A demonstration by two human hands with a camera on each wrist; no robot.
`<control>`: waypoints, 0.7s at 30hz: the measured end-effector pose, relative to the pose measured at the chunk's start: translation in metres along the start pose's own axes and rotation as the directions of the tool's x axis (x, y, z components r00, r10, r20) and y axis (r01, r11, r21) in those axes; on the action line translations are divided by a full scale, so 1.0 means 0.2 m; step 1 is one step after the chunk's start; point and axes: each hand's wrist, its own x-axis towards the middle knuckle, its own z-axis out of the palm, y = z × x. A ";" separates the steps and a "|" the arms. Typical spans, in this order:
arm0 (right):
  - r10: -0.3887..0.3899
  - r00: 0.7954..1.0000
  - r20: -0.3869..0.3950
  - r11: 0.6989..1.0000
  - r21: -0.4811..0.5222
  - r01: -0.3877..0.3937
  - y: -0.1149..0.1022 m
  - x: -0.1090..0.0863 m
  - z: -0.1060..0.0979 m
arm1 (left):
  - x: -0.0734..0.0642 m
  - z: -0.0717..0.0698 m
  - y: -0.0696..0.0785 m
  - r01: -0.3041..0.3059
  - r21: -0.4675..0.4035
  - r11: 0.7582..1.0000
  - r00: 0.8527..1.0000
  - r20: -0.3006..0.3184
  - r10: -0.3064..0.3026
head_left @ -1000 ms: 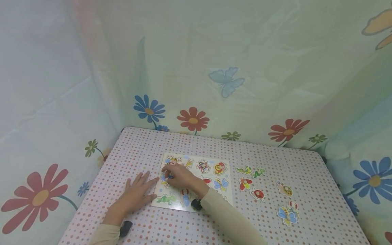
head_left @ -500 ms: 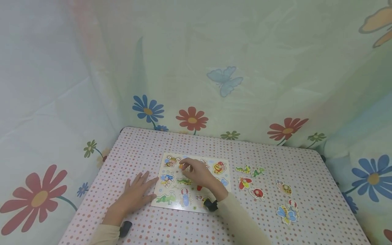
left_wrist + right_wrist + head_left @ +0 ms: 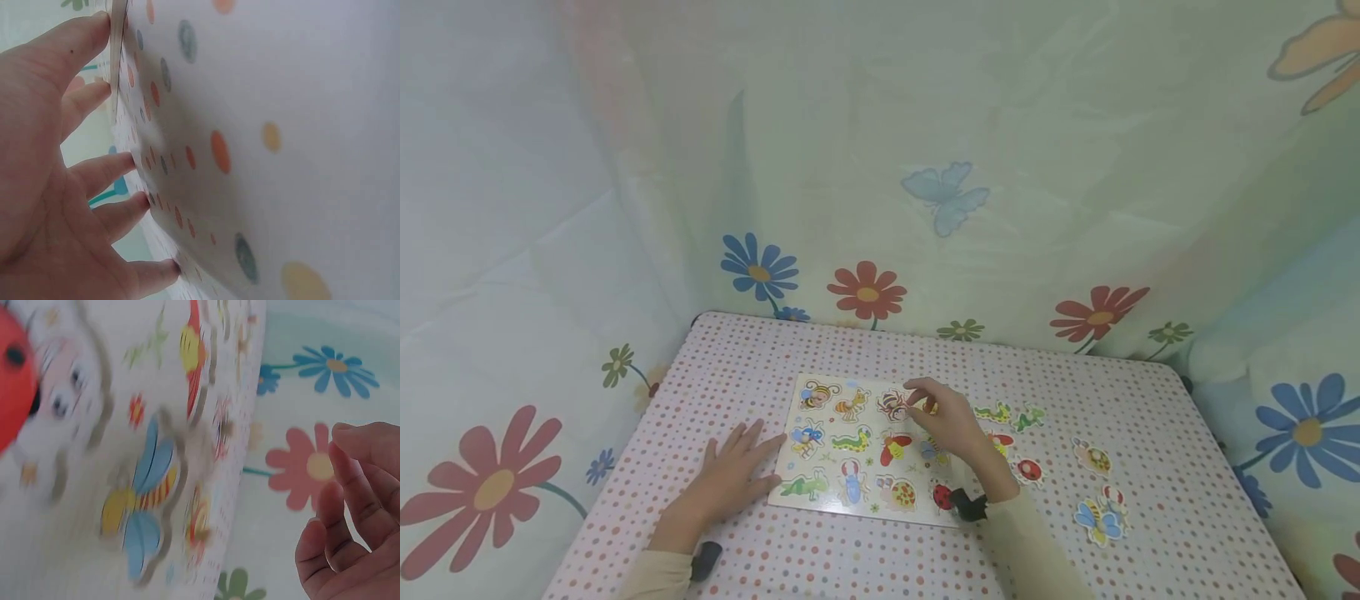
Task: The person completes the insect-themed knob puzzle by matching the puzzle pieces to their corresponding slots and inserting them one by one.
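Note:
A pale board puzzle (image 3: pixel 831 506) with rows of cartoon insects lies on the table. My left hand (image 3: pixel 730 475) rests beside it with fingers spread; in the left wrist view the thumb and one finger of that hand (image 3: pixel 37 137) touch the board's edge (image 3: pixel 116 56). Over the board's right part hovers my right hand (image 3: pixel 955 427), fingers loosely bent. The right wrist view shows nothing held by this hand (image 3: pixel 356 525), and a blue-winged bee picture (image 3: pixel 147 500) on the board near it. Part of the board's right side is hidden by the right hand and wrist.
Loose insect pieces lie right of the board: a caterpillar (image 3: pixel 992 412), a grasshopper (image 3: pixel 1028 417), a ladybug (image 3: pixel 1027 471), a spotted snail-like piece (image 3: pixel 1093 457) and a blue-winged bee (image 3: pixel 1097 522) overlapping another piece. A flowered curtain (image 3: pixel 820 167) surrounds the dotted table (image 3: pixel 850 558).
My right hand has moved from the board's left side across to its right side, uncovering the left and middle insects. The left hand stays in place.

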 end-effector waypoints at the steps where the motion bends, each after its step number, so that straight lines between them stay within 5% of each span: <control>1: 0.006 1.000 -0.016 1.000 -0.008 -0.007 0.02 -0.01 -0.02 | 0.00 0.00 0.00 -0.003 0.005 1.000 1.000 -0.003 0.003; 12: 0.149 0.982 -0.112 0.988 -0.023 -0.152 0.24 -0.10 -0.24 | 0.00 0.00 0.00 0.008 0.023 1.000 1.000 0.013 -0.008; 21: 0.321 0.932 -0.170 0.945 0.002 -0.326 0.43 -0.14 -0.36 | 0.01 0.01 -0.01 0.003 0.019 1.000 1.000 0.015 -0.003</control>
